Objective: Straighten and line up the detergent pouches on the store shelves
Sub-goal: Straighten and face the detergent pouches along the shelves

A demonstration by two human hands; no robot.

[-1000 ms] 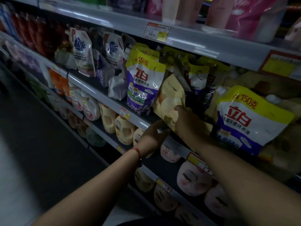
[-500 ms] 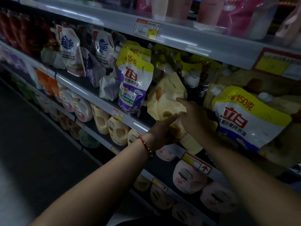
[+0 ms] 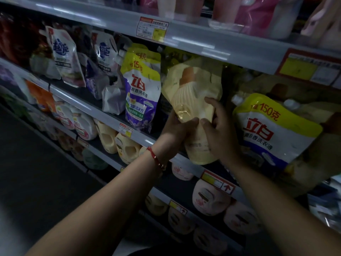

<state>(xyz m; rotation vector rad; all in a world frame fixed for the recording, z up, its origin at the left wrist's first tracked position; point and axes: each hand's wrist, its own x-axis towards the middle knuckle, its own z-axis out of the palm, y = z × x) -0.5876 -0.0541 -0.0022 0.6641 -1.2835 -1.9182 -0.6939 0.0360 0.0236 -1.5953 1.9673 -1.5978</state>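
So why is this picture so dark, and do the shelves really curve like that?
Head view: the aisle is dim, with the floor and lower shelves lost in shadow. Glare streaks the shelf edge, and the pale yellow pouch that the left hand and right hand hold is lit best. The wide lens probably bends the shelf lines, and the corners are soft.

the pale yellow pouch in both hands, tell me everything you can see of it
The pale yellow pouch is glossy soft plastic printed with a ribbed cream bottle and an orange cap. It tilts, top leaning left, with its bottom hanging past the shelf edge. The left hand and right hand pinch its lower half from either side.
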